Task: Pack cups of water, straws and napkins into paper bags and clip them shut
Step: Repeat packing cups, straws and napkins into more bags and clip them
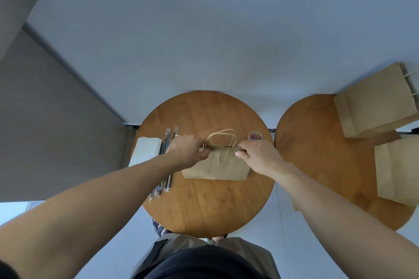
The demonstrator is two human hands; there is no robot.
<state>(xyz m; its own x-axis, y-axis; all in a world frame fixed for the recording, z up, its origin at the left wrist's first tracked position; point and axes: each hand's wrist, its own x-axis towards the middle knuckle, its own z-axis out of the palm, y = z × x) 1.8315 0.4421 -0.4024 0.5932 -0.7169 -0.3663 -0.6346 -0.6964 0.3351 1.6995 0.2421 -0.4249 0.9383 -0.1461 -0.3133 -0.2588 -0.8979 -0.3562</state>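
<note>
Nearest, on the round wooden table (204, 206), a brown paper bag (217, 165) sits at the centre, its twisted handles (221, 136) pointing to 12 o'clock. The left hand (186, 150) pinches the bag's top edge at its 9 o'clock end and the right hand (258, 156) pinches the 3 o'clock end, fingers curled over the rim. Wrapped straws (168, 138) lie at 9 o'clock, white napkins (146, 149) just beyond them. A small tub of coloured clips (255, 136) sits at 1 o'clock. Farther off at 3 o'clock, a second table (317, 142) carries two more bags (374, 108).
</note>
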